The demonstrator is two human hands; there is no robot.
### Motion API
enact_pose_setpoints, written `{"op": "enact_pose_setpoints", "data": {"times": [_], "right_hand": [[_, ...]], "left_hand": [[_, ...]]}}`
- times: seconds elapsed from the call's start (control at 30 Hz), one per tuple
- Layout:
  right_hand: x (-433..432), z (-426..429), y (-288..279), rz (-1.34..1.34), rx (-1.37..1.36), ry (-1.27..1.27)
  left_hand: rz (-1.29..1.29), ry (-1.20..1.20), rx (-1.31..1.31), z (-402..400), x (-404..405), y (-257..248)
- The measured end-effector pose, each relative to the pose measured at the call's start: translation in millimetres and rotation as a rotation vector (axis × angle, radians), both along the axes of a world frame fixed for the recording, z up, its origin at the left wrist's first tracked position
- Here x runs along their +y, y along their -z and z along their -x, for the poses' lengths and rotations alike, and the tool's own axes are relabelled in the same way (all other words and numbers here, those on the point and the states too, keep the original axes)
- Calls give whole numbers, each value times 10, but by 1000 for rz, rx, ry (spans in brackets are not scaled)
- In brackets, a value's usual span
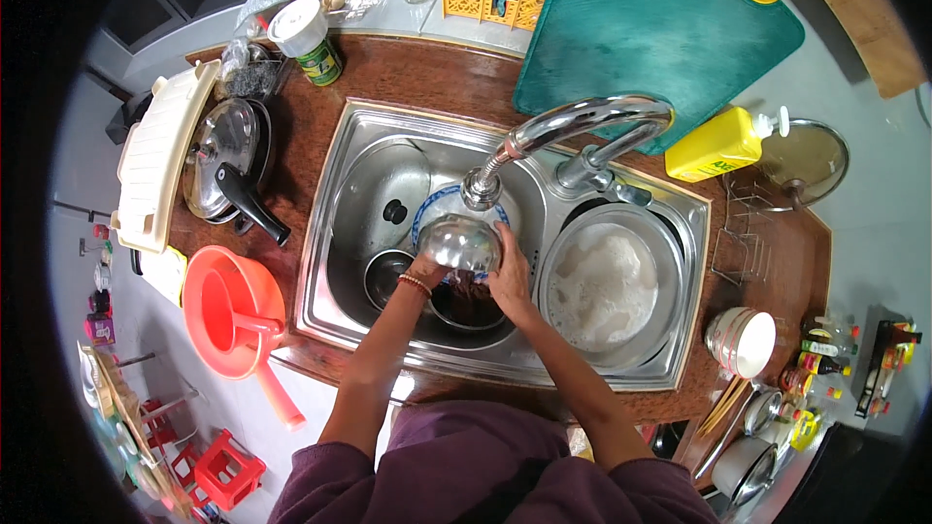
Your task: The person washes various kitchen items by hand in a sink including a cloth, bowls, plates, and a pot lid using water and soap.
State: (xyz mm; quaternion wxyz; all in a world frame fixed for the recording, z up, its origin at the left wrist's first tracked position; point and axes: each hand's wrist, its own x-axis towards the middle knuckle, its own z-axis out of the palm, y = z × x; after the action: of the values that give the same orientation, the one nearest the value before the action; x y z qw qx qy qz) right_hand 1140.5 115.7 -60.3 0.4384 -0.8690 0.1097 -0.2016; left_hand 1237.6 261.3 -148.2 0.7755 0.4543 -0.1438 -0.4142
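Between my left hand (431,271) and my right hand (511,262) is a shiny metal bowl (460,241), bottom side up, held over the left basin of a stainless steel sink (342,247). The fingers of my left hand are mostly hidden by the bowl. Above it hangs the chrome faucet's spray head (480,189). A blue-rimmed plate (437,205) lies under the bowl in the basin. Also in there are a glass lid with a black knob (395,212), a dark pan (384,278) and a dark pot (466,308).
The right basin holds a large metal bowl of foamy water (604,284). Red plastic basins and dippers (211,306) stand at the counter's left, near a lidded pan (222,153). A green cutting board (655,29), yellow detergent bottle (710,145) and stacked bowls (743,343) flank the right.
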Motion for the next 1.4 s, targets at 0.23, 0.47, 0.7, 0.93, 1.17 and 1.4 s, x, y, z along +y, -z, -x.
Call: {"op": "enact_pose_setpoints", "data": {"times": [0.23, 0.47, 0.7, 0.93, 1.17, 1.4], "right_hand": [[-216, 250, -343, 142, -177, -63], [-1020, 1081, -982, 87, -133, 412], [-2322, 2620, -1422, 340, -23, 1131], [-2835, 3309, -1498, -617, -189, 1215], [-3016, 3492, -1414, -505, -135, 1298], [-2807, 3658, -1408, 76, -153, 1494]], "left_hand": [[162, -33, 592, 183, 83, 229], [-510, -165, 111, 472, 17, -696], [-517, -223, -124, 355, 816, 223], [-1208, -468, -964, 297, 1257, 530], [-1412, -398, -870, 394, 1128, 480], [-1775, -168, -441, 355, 1015, 537]]}}
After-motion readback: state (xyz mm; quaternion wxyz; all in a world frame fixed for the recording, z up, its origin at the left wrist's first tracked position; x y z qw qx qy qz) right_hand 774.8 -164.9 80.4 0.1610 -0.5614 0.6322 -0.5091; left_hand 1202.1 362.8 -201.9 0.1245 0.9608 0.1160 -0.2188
